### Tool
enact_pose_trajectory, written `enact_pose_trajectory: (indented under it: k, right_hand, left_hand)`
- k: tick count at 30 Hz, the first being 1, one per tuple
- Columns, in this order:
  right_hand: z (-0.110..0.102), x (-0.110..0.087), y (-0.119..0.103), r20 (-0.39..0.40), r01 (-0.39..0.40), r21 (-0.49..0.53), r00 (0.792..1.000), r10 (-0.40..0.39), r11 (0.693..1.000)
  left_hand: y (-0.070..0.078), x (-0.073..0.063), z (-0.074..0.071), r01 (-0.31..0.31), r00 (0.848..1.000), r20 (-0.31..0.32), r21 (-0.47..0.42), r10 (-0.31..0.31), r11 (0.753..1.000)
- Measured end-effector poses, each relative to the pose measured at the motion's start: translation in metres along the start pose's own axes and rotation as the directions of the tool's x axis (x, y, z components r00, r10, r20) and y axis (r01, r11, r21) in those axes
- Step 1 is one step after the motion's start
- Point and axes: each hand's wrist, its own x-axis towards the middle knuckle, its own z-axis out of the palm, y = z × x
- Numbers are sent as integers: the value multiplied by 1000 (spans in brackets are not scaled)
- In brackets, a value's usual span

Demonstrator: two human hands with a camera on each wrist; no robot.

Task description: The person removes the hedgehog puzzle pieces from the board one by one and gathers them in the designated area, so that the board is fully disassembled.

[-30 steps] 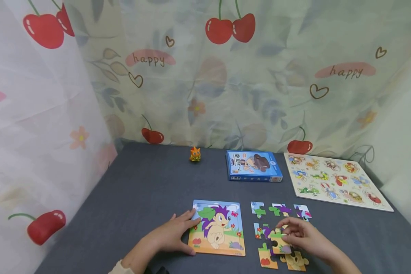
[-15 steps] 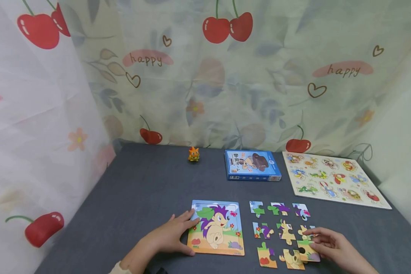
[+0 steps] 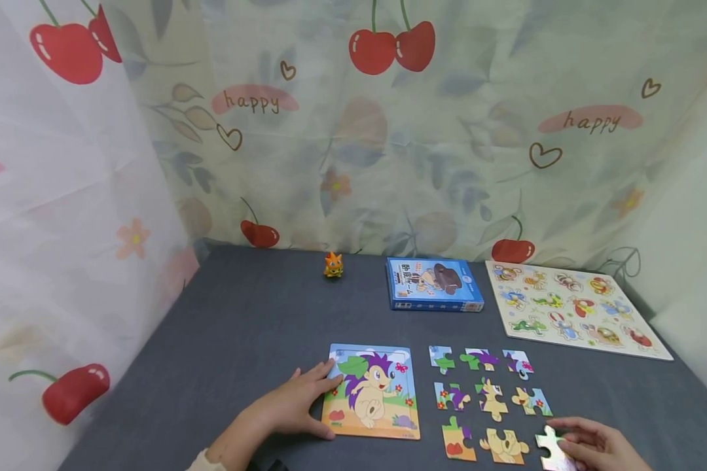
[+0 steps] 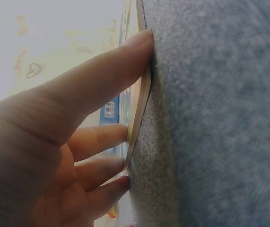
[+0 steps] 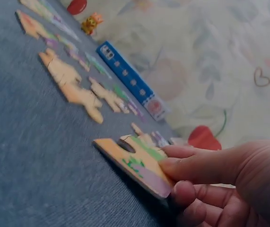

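Observation:
A square hedgehog puzzle board point(image 3: 377, 399) lies flat on the dark table. My left hand point(image 3: 289, 409) rests at its left side; in the left wrist view the thumb point(image 4: 111, 64) and fingertips touch the board's edge. Right of the board, loose jigsaw pieces lie in rows, among them a hedgehog-belly piece point(image 3: 505, 446) and a piece with flowers point(image 3: 531, 400). At the lower right my right hand point(image 3: 601, 445) pinches a corner jigsaw piece point(image 5: 137, 163) between thumb and fingers. Glare whitens this piece in the head view; the right wrist view shows it tilted, orange, green and purple.
A blue box point(image 3: 435, 282) stands behind the pieces. Farther right lies a white board with insect pictures point(image 3: 577, 311). A small orange toy figure point(image 3: 332, 265) stands near the back edge, before a cherry-patterned curtain point(image 3: 353, 157).
My right hand has carried the corner piece from over the middle pieces rightward and toward me, uncovering the pieces beneath. The left hand stays at the board.

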Motion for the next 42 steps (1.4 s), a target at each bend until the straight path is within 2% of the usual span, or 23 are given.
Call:
enact_pose_trajectory:
  k: [7, 12, 16, 36, 42]
  right_hand:
    - [3, 7, 0, -102, -34, -51, 994, 29, 998]
    - [10, 10, 0, -216, -119, -40, 970, 108, 992]
    - [13, 12, -1, -265, -141, -52, 956, 123, 989]
    - [10, 13, 16, -350, -181, -70, 925, 146, 981]
    - [12, 13, 9, -361, -182, -81, 922, 142, 980]
  left_hand:
    - [-2, 1, -1, 0, 1000, 1, -4, 0, 1000]
    - [-2, 1, 0, 8, 1000, 5, 5, -8, 1000]
    - [-2, 1, 0, 11, 1000, 1, 2, -11, 1000]
    - [3, 0, -1, 4, 1000, 9, 2, -4, 1000]
    - [0, -1, 0, -7, 1000, 10, 8, 6, 1000]
